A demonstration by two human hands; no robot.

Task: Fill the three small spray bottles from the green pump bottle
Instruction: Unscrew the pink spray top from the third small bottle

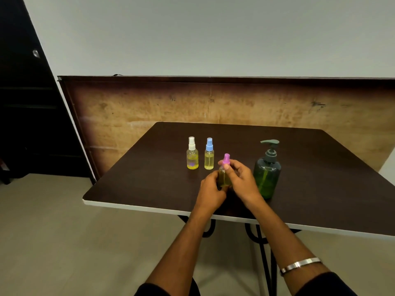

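Seemingly the job is near its end: the white-capped bottle (192,155) and the blue-capped bottle (209,155) stand side by side on the counter (149,178), both holding yellow liquid. The left hand (210,192) grasps the body of the pink-capped bottle (224,174) while the right hand (241,180) pinches its cap, probably screwing it on. The green pump bottle (267,174) stands just right of the hands.

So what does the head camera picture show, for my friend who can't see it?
A person's left hand grips a small pink-capped spray bottle while the right hand pinches its cap. Behind it on the dark brown table stand a white-capped spray bottle and a blue-capped spray bottle, both holding yellow liquid, with a green pump bottle to the right.
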